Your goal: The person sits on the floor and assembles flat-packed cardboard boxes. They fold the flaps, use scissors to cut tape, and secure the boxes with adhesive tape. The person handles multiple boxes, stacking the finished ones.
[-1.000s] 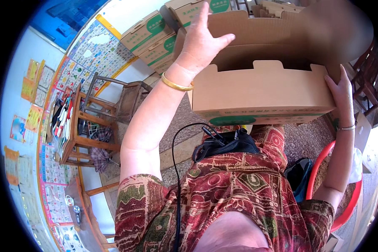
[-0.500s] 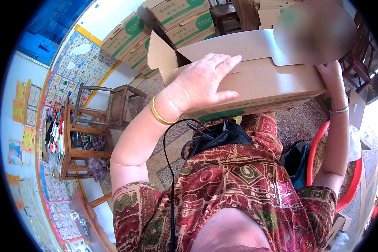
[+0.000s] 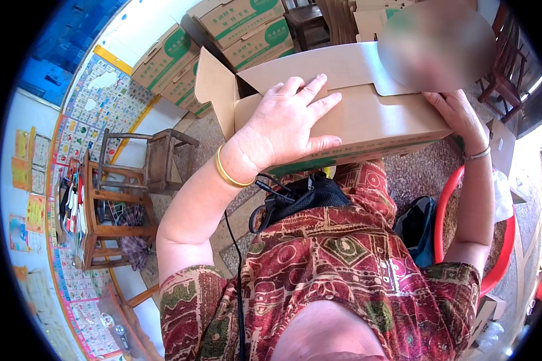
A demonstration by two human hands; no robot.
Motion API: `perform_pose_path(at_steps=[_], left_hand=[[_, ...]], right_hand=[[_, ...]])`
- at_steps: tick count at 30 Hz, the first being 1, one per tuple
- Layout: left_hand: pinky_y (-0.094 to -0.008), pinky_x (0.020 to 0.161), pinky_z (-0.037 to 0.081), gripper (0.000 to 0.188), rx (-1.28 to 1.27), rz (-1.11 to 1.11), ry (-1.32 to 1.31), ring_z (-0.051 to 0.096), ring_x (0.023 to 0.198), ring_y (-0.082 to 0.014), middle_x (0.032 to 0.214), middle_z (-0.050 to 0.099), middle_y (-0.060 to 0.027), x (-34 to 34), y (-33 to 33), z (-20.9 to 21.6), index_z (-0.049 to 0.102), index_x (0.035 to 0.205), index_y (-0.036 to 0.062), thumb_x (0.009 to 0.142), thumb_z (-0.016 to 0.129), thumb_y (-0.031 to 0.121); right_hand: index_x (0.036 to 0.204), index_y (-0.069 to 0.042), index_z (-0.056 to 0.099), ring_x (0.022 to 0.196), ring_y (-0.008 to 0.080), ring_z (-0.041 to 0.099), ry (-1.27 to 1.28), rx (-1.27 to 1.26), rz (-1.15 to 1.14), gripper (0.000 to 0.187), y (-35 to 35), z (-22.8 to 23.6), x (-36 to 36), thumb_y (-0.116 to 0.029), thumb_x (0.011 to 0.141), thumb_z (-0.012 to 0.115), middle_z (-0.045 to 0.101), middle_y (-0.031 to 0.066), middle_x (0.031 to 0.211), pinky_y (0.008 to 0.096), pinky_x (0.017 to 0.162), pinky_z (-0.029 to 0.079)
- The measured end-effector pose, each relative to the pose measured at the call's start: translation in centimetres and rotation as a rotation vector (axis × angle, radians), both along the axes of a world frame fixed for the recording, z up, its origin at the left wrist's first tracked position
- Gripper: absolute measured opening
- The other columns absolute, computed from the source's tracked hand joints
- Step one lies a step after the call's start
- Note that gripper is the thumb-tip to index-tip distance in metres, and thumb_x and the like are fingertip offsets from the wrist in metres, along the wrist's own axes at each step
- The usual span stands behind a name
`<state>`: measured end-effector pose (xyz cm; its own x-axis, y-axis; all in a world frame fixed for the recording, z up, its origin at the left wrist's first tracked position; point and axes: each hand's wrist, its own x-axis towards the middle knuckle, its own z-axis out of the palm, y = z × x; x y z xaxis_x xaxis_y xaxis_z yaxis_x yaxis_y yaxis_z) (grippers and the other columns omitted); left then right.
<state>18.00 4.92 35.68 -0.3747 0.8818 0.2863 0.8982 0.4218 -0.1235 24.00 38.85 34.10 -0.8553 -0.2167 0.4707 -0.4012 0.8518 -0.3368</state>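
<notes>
A brown cardboard box (image 3: 367, 117) with a green printed band lies across my lap, tilted. Its long lid flap (image 3: 319, 67) stands up at the far side, and a side flap (image 3: 215, 90) sticks out at the left end. My left hand (image 3: 289, 120), a gold bangle at its wrist, rests on the box's near panel with fingers spread flat. At the right end my right hand (image 3: 462, 119) grips the box's corner, fingers over the top edge. A blurred round patch covers the area beyond that corner.
Several printed cartons (image 3: 241, 30) are stacked at the far left. Wooden chairs (image 3: 162, 156) stand on the left by a poster-covered wall. A red basin (image 3: 500, 271) of brown grainy material sits at my right, beside a dark blue bag (image 3: 420, 225). A black cable (image 3: 238, 271) runs down my front.
My left fingers have spread apart on the panel, having been closer together. My right hand has come further over the box's corner. The whole view has shifted slightly.
</notes>
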Motion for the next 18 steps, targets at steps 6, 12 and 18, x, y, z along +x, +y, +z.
perform_pose_path(at_steps=[6, 12, 18], left_hand=[[-0.0444, 0.096, 0.039, 0.066, -0.001, -0.018, 0.022, 0.047, 0.111, -0.0338, 0.135, 0.046, -0.0166, 0.8, 0.8, -0.7, 0.049, 0.133, 0.0158, 0.082, 0.054, 0.058], [-0.0449, 0.099, 0.036, 0.070, 0.054, -0.019, -0.005, 0.048, 0.111, -0.0348, 0.135, 0.046, -0.0172, 1.3, 0.8, -0.8, 0.043, 0.138, 0.0184, 0.081, 0.056, 0.056], [-0.0475, 0.101, 0.037, 0.063, 0.196, -0.166, -0.134, 0.050, 0.119, -0.0329, 0.134, 0.045, -0.0207, 2.0, -0.7, 1.2, 0.039, 0.139, 0.0142, 0.085, 0.063, 0.036]], right_hand=[[0.119, -0.006, 0.061, 0.122, 0.0242, 0.048, -0.186, -0.138, -0.042, 0.033, 2.7, -1.0, -1.3, -0.018, 0.087, 0.060, 0.049, 0.0088, 0.135, 0.0317, 0.103, 0.034], [0.143, 0.002, 0.024, 0.113, 0.0202, 0.052, -0.205, -0.670, -0.203, 0.089, 3.4, -4.4, -3.8, -0.026, 0.076, 0.076, 0.052, 0.0201, 0.125, 0.0313, 0.096, 0.041], [0.144, 0.002, 0.023, 0.109, 0.0192, 0.055, -0.433, -0.764, -0.217, 0.082, 2.3, -2.6, -3.8, -0.022, 0.081, 0.071, 0.050, 0.0184, 0.128, 0.0272, 0.092, 0.045]])
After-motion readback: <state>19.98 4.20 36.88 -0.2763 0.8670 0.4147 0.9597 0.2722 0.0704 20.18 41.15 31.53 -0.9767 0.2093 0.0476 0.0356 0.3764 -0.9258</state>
